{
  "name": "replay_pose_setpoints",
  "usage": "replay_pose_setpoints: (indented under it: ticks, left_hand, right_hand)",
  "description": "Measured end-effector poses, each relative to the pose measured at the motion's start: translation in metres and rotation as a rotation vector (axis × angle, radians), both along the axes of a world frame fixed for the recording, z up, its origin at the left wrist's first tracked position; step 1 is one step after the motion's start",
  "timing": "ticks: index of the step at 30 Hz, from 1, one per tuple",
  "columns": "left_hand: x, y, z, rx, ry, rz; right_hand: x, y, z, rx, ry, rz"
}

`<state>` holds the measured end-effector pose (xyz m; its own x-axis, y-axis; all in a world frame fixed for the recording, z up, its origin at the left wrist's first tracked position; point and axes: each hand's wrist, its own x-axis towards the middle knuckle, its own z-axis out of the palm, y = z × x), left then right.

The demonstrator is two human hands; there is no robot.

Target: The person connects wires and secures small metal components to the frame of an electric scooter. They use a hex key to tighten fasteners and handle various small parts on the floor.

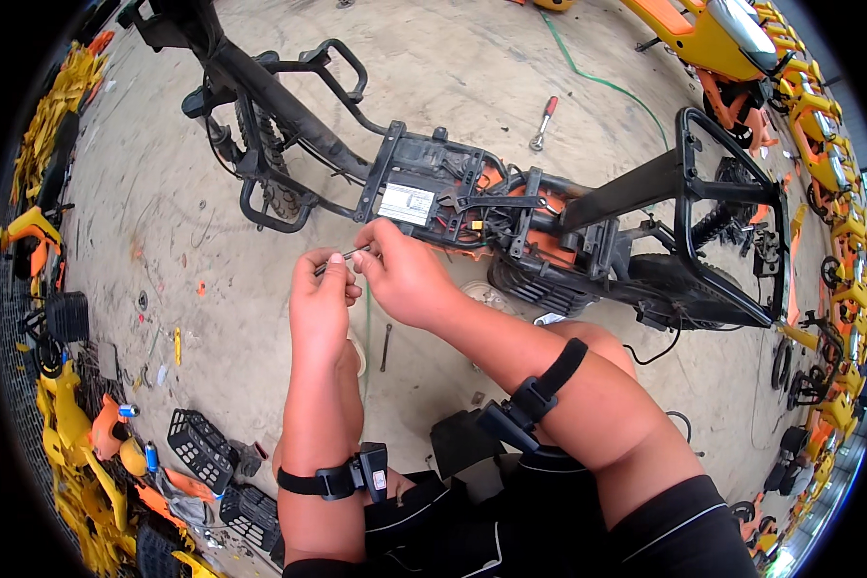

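Observation:
In front of the stripped scooter frame, my two hands meet over a thin dark rod-like piece. My left hand pinches one end between thumb and fingers. My right hand has its fingertips closed on the other end, close to the left thumb. What kind of piece it is I cannot make out. Just beyond the right hand lies the frame's open middle, with a white label, black brackets, cables and orange panels.
A wrench lies on the concrete floor below my hands. Past the frame are a red-handled ratchet and a green hose. Yellow body panels and black baskets pile up at left. Yellow scooters line the right.

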<state>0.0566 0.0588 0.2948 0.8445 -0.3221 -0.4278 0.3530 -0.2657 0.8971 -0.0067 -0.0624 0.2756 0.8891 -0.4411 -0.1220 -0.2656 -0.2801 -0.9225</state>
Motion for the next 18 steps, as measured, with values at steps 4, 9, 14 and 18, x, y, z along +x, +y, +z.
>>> replay_pose_setpoints:
  ticks: [4,9,14,18]
  left_hand:
    - [-0.005,-0.004,-0.003,-0.055,0.005,0.025]
    - [-0.015,-0.014,0.009,-0.049,-0.004,0.069]
    - [-0.018,-0.014,0.004,-0.075,0.01,0.059]
    - [-0.019,-0.013,-0.001,-0.084,0.011,0.051]
  right_hand:
    - [-0.005,-0.005,0.0,0.027,-0.011,0.033]
    - [-0.008,-0.008,-0.003,0.031,-0.082,0.001]
    - [-0.012,-0.01,-0.007,-0.002,-0.136,-0.015]
    - [-0.014,-0.012,-0.01,-0.003,-0.146,-0.002]
